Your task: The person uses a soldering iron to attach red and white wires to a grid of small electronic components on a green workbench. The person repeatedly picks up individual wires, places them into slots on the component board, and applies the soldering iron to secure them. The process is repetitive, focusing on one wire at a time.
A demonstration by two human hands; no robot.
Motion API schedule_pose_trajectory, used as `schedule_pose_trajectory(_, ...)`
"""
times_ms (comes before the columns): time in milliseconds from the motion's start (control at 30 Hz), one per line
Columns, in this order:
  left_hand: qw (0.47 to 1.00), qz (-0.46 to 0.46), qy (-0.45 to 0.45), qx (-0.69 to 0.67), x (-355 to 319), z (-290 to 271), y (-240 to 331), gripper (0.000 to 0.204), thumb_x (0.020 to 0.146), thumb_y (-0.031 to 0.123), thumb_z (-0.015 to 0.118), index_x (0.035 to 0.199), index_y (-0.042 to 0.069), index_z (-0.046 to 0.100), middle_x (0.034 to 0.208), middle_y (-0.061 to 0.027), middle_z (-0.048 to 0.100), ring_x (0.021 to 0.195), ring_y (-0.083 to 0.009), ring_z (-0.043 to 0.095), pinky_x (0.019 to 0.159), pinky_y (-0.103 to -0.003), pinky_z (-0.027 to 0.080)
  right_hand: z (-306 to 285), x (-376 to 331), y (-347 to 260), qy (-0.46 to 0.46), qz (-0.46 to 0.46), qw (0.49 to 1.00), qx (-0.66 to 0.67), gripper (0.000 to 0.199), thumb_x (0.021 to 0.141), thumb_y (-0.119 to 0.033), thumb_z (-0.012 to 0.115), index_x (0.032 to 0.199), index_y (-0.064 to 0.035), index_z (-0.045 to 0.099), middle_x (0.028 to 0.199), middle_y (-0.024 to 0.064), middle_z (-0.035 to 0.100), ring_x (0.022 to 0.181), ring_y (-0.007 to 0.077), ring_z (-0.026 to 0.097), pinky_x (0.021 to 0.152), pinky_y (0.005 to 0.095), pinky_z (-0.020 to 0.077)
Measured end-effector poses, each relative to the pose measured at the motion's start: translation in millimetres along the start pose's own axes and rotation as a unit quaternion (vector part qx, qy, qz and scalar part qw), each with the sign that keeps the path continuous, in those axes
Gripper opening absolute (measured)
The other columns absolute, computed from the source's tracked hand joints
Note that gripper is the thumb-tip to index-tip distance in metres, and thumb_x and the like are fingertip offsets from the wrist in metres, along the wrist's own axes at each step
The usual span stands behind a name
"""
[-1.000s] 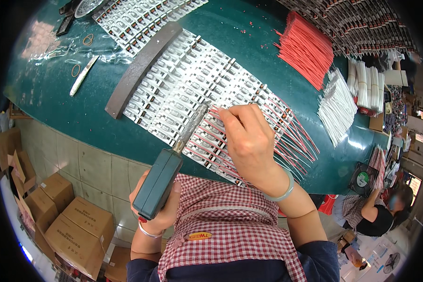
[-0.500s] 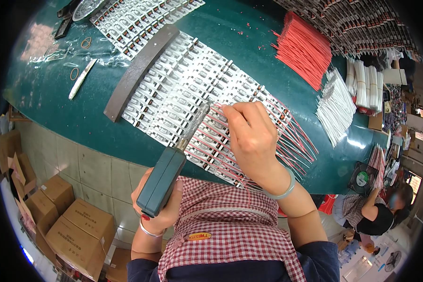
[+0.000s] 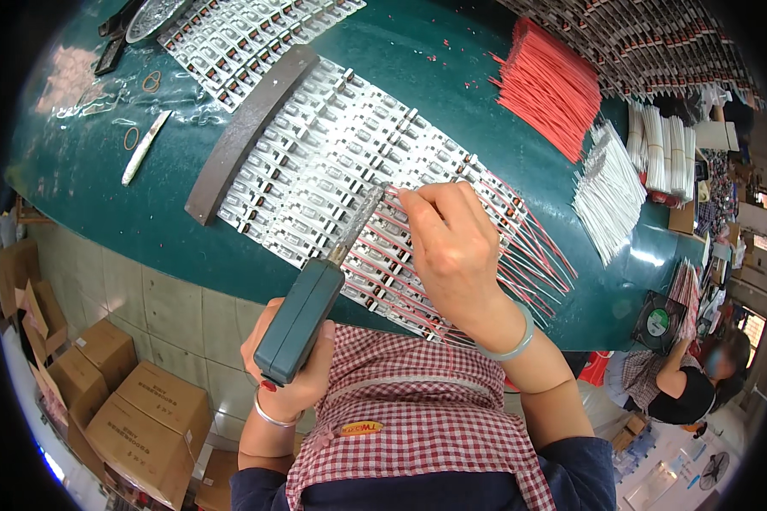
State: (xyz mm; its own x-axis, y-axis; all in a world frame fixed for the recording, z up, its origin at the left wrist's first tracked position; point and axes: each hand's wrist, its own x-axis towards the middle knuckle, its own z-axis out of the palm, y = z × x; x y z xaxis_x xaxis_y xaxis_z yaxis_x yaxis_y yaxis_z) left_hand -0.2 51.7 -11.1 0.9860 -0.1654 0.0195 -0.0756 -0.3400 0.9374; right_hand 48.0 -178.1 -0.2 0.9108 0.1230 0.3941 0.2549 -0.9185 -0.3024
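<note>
My left hand [image 3: 314, 368] grips a dark green soldering gun [image 3: 298, 322] by its handle. The metal shaft of the gun slants up and away over a panel of small white metal parts [image 3: 315, 170] laid in rows. Just beyond the shaft's far end, my right hand [image 3: 452, 234] is closed, thumb and forefinger pinched on the end of a thin red wire [image 3: 394, 194]. More red and white wires [image 3: 537, 255] lie across the right part of the panel, running out beneath my right hand and past its edge.
A dark curved bar [image 3: 251, 136] lies over the panel's left end; another panel [image 3: 247, 43] is behind it. Red wires [image 3: 550, 89] and white wires [image 3: 609, 196] are bundled at right. Cardboard boxes [image 3: 149, 426] stand on the floor at left. A person [image 3: 677, 379] sits farther right.
The soldering gun has shifted slightly up and to the right with my left hand. My right hand has moved a little left, still pinching at the wire's end.
</note>
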Motion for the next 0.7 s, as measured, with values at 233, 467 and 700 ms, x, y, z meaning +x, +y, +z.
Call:
schedule_pose_trajectory(233,0.999,-0.032,-0.018,0.021,-5.1,-5.5,1.5,0.023,0.077,-0.004,0.074,0.099,-0.005,0.071,0.092,-0.0159,0.068,0.074,-0.0286,0.068,0.068,-0.033,0.055,-0.9,0.6,-0.4,-0.001,-0.001,1.0,0.001,0.029,0.071,0.002,0.068,0.1,0.0055,0.069,0.088,0.0103,0.058,0.08,0.0251,0.059,0.063,0.0345,0.0493)
schedule_pose_trajectory(467,1.0,-0.018,0.015,-0.003,-2.4,-4.1,7.1,0.024,0.077,-0.002,0.075,0.101,-0.006,0.072,0.096,-0.0191,0.07,0.078,-0.0309,0.071,0.072,-0.034,0.056,-0.4,0.4,-0.1,0.0,0.0,1.0,0.004,0.029,0.071,0.003,0.068,0.1,0.0047,0.069,0.089,0.0102,0.059,0.08,0.0254,0.059,0.063,0.0348,0.0495)
schedule_pose_trajectory(700,1.0,-0.013,0.015,-0.005,2.6,-0.4,5.6,0.025,0.075,-0.002,0.077,0.1,-0.006,0.072,0.096,-0.0192,0.071,0.079,-0.0307,0.071,0.073,-0.034,0.057,-6.1,6.6,6.1,0.03,0.0,1.0,-0.003,0.027,0.07,0.004,0.068,0.097,0.0029,0.07,0.089,0.0093,0.06,0.081,0.0258,0.059,0.064,0.0357,0.0503)
